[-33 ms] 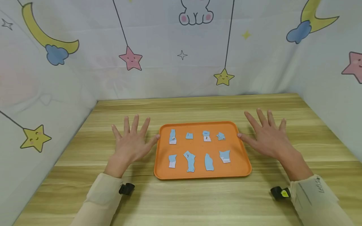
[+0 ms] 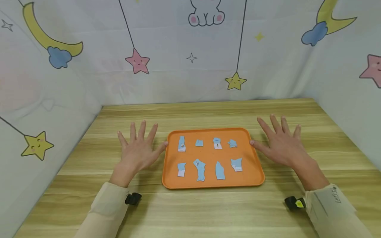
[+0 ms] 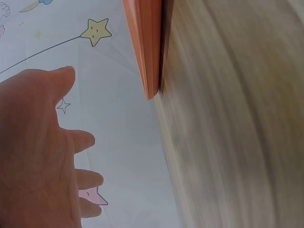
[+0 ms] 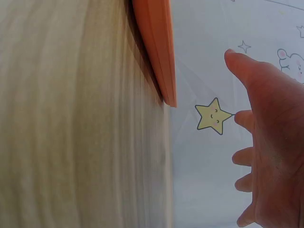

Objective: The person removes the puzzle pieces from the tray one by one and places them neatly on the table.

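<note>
An orange tray (image 2: 190, 154) lies on the table between the hands. On it, several light blue torn paper pieces are spread apart in two rows. The back row has a tall strip (image 2: 182, 144), a small square (image 2: 199, 143), a piece with a white lower half (image 2: 217, 144) and a jagged scrap (image 2: 232, 143). In front lie a blue-and-white piece (image 2: 181, 169), a forked piece (image 2: 200, 170), a pointed one (image 2: 220, 171) and a notched one (image 2: 236, 164). Fingers spread and holding nothing, my left hand (image 2: 138, 153) is left of the tray, my right hand (image 2: 282, 147) right of it.
The wood-grain table (image 2: 208, 211) extends around the tray. A white curtain (image 2: 166, 82) printed with stars and moons encloses the back and sides. Small black devices sit at the left wrist (image 2: 133, 199) and right wrist (image 2: 294, 203).
</note>
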`<state>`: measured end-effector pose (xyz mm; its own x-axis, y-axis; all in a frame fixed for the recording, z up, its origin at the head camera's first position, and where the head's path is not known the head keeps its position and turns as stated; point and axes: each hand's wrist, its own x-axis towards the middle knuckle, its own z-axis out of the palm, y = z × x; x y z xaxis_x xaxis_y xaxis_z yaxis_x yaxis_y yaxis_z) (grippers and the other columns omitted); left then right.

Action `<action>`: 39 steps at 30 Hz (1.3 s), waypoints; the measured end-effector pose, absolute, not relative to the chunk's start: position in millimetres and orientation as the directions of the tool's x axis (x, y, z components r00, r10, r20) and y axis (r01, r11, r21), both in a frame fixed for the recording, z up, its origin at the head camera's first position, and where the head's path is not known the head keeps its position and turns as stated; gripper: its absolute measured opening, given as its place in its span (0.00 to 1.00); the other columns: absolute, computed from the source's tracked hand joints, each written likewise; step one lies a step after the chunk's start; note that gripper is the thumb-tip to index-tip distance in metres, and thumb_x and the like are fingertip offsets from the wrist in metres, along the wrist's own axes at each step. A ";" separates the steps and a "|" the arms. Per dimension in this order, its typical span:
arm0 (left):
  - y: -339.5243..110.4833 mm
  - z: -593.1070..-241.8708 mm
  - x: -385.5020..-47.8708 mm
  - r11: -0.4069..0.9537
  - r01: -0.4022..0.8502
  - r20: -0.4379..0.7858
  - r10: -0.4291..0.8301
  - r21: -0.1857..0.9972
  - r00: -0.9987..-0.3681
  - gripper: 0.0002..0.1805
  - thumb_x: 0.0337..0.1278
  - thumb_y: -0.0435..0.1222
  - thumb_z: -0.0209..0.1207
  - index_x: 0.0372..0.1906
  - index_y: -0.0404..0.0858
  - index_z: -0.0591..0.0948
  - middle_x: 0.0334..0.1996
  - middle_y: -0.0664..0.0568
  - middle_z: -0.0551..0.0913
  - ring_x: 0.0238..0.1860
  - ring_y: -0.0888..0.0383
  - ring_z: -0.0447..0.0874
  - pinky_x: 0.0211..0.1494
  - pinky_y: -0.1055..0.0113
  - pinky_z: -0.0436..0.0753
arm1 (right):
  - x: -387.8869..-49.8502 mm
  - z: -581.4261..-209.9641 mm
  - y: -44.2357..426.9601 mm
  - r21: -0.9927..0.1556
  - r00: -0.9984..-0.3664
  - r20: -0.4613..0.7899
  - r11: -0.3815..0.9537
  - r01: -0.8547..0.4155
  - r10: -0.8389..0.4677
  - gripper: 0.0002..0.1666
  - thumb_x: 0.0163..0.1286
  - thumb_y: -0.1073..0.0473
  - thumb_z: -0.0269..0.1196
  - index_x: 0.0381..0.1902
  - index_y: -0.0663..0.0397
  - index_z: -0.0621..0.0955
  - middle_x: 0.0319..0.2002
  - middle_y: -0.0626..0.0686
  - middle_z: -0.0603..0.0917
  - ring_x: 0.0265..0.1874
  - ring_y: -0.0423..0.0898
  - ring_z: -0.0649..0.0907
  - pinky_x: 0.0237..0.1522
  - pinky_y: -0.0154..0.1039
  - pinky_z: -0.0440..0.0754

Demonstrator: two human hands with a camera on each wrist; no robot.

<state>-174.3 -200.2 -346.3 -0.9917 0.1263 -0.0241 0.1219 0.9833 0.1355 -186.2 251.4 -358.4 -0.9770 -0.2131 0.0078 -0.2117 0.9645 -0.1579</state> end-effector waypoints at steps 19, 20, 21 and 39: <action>-185.9 -344.9 -176.7 0.954 0.103 -0.215 0.167 0.282 -0.962 0.33 0.79 0.49 0.50 0.77 0.32 0.72 0.41 0.39 0.89 0.36 0.50 0.85 0.32 0.57 0.82 | -180.4 -363.0 224.0 -0.508 -0.893 -0.022 0.774 -0.378 -0.450 0.31 0.59 0.46 0.80 0.55 0.56 0.87 0.40 0.46 0.86 0.39 0.43 0.80 0.42 0.38 0.79; -185.1 -345.7 -176.4 0.951 0.104 -0.228 0.174 0.291 -0.958 0.33 0.79 0.49 0.50 0.76 0.31 0.73 0.42 0.39 0.90 0.36 0.50 0.85 0.33 0.57 0.83 | -180.2 -364.6 222.7 -0.518 -0.889 -0.029 0.768 -0.377 -0.457 0.29 0.57 0.47 0.80 0.53 0.54 0.88 0.39 0.45 0.86 0.39 0.42 0.80 0.43 0.38 0.79; -184.3 -346.3 -176.0 0.948 0.108 -0.239 0.184 0.299 -0.953 0.33 0.79 0.48 0.51 0.76 0.31 0.73 0.45 0.38 0.90 0.41 0.47 0.88 0.40 0.53 0.86 | -179.6 -365.9 221.2 -0.525 -0.885 -0.034 0.762 -0.380 -0.464 0.28 0.56 0.47 0.81 0.51 0.53 0.88 0.39 0.43 0.86 0.39 0.42 0.80 0.43 0.37 0.79; -178.9 -354.8 -175.7 0.945 0.143 -0.259 0.223 0.295 -0.940 0.31 0.77 0.47 0.55 0.72 0.29 0.76 0.49 0.42 0.86 0.50 0.47 0.81 0.53 0.49 0.82 | -176.7 -375.9 214.8 -0.503 -0.845 -0.028 0.738 -0.450 -0.534 0.21 0.56 0.47 0.81 0.45 0.46 0.90 0.41 0.42 0.85 0.41 0.41 0.79 0.48 0.42 0.79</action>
